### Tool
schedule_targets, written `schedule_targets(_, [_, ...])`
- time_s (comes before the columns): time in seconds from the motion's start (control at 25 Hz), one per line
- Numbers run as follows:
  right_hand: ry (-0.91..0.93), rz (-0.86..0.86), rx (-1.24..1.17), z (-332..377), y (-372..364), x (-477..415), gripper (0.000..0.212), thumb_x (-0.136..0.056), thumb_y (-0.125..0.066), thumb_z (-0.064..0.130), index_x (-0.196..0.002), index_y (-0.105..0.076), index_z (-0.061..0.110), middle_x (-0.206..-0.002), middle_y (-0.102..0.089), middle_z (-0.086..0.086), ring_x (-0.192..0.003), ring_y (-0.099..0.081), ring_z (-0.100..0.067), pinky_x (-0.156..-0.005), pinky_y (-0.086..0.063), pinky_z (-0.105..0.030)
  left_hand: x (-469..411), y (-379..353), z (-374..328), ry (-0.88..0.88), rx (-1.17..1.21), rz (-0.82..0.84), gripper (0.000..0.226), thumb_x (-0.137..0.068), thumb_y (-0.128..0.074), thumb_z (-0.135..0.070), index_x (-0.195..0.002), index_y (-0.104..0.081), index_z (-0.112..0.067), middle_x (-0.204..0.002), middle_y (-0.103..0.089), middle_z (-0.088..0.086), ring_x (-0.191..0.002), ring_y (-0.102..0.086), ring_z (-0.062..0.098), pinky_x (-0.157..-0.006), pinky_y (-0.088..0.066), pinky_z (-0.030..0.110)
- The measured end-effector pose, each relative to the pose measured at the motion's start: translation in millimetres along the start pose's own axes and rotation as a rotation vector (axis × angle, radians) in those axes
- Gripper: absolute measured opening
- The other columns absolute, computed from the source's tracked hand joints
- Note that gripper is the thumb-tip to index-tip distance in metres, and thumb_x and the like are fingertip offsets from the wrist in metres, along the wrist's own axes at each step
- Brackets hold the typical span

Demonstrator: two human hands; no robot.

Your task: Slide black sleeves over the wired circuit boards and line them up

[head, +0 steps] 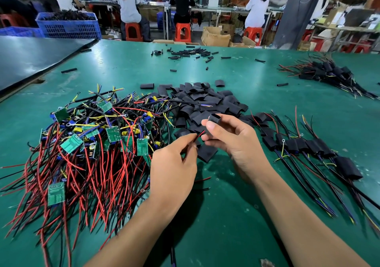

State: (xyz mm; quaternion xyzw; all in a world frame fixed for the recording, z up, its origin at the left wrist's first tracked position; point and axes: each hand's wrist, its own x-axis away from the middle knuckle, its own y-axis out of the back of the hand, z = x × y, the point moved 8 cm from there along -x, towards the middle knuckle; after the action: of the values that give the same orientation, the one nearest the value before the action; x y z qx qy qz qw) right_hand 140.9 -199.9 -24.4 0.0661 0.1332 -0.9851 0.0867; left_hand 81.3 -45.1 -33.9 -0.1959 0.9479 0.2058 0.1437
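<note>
My right hand [232, 141] holds a black sleeve [213, 120] upright between thumb and fingers, its open end facing up. My left hand [174, 168] pinches the red and black wire ends [200, 134] of a board at the sleeve's lower end; the board itself is hidden under the hand. A big tangle of green circuit boards with red, black and yellow wires [92, 143] lies to the left. A heap of loose black sleeves [205, 102] sits just behind my hands. Sleeved boards [304, 145] lie in a row on the right.
A second bundle of sleeved boards [327, 73] lies at the far right. Small thin tube pieces [189, 53] are scattered at the back of the green table [236, 215]. A dark panel [30, 56] covers the far left. Seated people work at benches beyond.
</note>
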Motion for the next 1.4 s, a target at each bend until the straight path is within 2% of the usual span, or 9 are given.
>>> schedule_targets(0.08, [-0.034, 0.016, -0.042, -0.8, -0.5, -1.0, 0.044, -0.069, -0.086, 0.029, -0.103, -0.071, 0.005, -0.098, -0.076, -0.016, -0.073, -0.071, -0.021, -0.071, -0.059, -0.029, 0.2, -1.9, -5.1, -0.088, -0.039, 0.029, 0.035, -0.092, -0.057, -0.023, -0.122, -0.062, -0.041, -0.063, -0.065, -0.007, -0.047, -0.056, 0.019, -0.051, -0.052, 0.035])
schedule_targets(0.2, [-0.066, 0.048, -0.088, -2.3, 0.3, -2.9, 0.056, -0.068, -0.086, 0.031, -0.11, -0.064, 0.0, -0.109, -0.075, -0.015, -0.071, -0.07, -0.019, -0.069, -0.058, -0.027, -1.9, -3.6, -6.3, -0.116, -0.035, 0.028, 0.036, -0.092, -0.057, -0.019, -0.12, -0.068, -0.038, -0.069, -0.062, -0.009, -0.051, -0.047, 0.005, -0.053, -0.045, 0.03])
schedule_targets(0.4, [-0.103, 0.068, -0.152, -6.9, 0.3, -3.4, 0.037, -0.073, -0.079, 0.027, -0.101, -0.067, 0.007, -0.11, -0.075, -0.015, -0.07, -0.07, -0.017, -0.065, -0.057, -0.026, -2.4, 2.5, -9.5, -0.076, 0.027, -0.037, 0.015, -0.092, -0.068, -0.022, -0.103, -0.078, -0.028, -0.081, -0.068, -0.032, -0.075, -0.063, -0.008, -0.071, -0.05, 0.016])
schedule_targets(0.44, [-0.113, 0.058, -0.177, -7.1, 1.0, -3.9, 0.032, -0.072, -0.079, 0.027, -0.098, -0.068, 0.011, -0.111, -0.075, -0.013, -0.071, -0.07, -0.016, -0.064, -0.057, -0.025, -2.8, 3.9, -9.3, -0.052, 0.042, -0.044, 0.013, -0.092, -0.068, -0.022, -0.099, -0.078, -0.027, -0.078, -0.067, -0.036, -0.072, -0.063, -0.01, -0.068, -0.048, 0.011])
schedule_targets(0.56, [-0.132, -0.062, -0.303, -8.3, 13.3, -8.0, 0.019, -0.07, -0.079, 0.028, -0.083, -0.068, 0.019, -0.088, -0.072, -0.001, -0.064, -0.063, -0.01, -0.057, -0.051, -0.02, -5.5, 4.9, 1.0, 0.092, 0.13, -0.031, 0.012, -0.094, -0.066, -0.024, -0.094, -0.077, -0.028, -0.056, -0.063, -0.023, -0.045, -0.049, -0.002, -0.051, -0.04, 0.014])
schedule_targets(0.64, [-0.144, -0.139, -0.411, -10.8, 20.9, -9.2, 0.018, -0.074, -0.075, 0.026, -0.076, -0.059, 0.021, -0.067, -0.056, 0.007, -0.055, -0.05, -0.007, -0.051, -0.044, -0.018, -5.9, 4.1, 5.5, 0.171, 0.212, -0.015, 0.014, -0.094, -0.065, -0.024, -0.088, -0.076, -0.029, -0.047, -0.055, -0.014, -0.041, -0.044, 0.011, -0.044, -0.039, 0.02])
schedule_targets(0.72, [-0.182, -0.177, -0.489, -16.1, 23.2, -8.9, 0.022, -0.076, -0.074, 0.025, -0.076, -0.052, 0.022, -0.062, -0.047, 0.008, -0.051, -0.046, -0.005, -0.049, -0.043, -0.017, -5.4, 3.0, 6.4, 0.222, 0.266, -0.01, 0.016, -0.093, -0.065, -0.022, -0.082, -0.075, -0.029, -0.048, -0.052, -0.008, -0.039, -0.042, 0.016, -0.039, -0.037, 0.019])
schedule_targets(0.92, [-0.22, -0.142, -0.499, -21.8, 16.6, -8.0, 0.021, -0.073, -0.075, 0.025, -0.08, -0.057, 0.017, -0.065, -0.058, 0.003, -0.058, -0.06, -0.007, -0.057, -0.056, -0.017, -5.8, 1.3, 8.3, 0.255, 0.291, 0.002, 0.017, -0.093, -0.064, -0.022, -0.08, -0.075, -0.026, -0.047, -0.049, -0.003, -0.036, -0.043, 0.017, -0.039, -0.038, 0.02])
schedule_targets(1.4, [-0.103, -0.009, -0.417, -14.2, 4.1, -4.7, 0.02, -0.079, -0.072, 0.018, -0.096, -0.063, 0.02, -0.083, -0.071, 0.005, -0.065, -0.066, -0.012, -0.065, -0.058, -0.023, -5.7, -1.1, 10.7, 0.307, 0.385, 0.013, 0.021, -0.092, -0.065, -0.021, -0.074, -0.074, -0.02, -0.044, -0.045, 0.003, -0.032, -0.04, 0.017, -0.037, -0.03, 0.016])
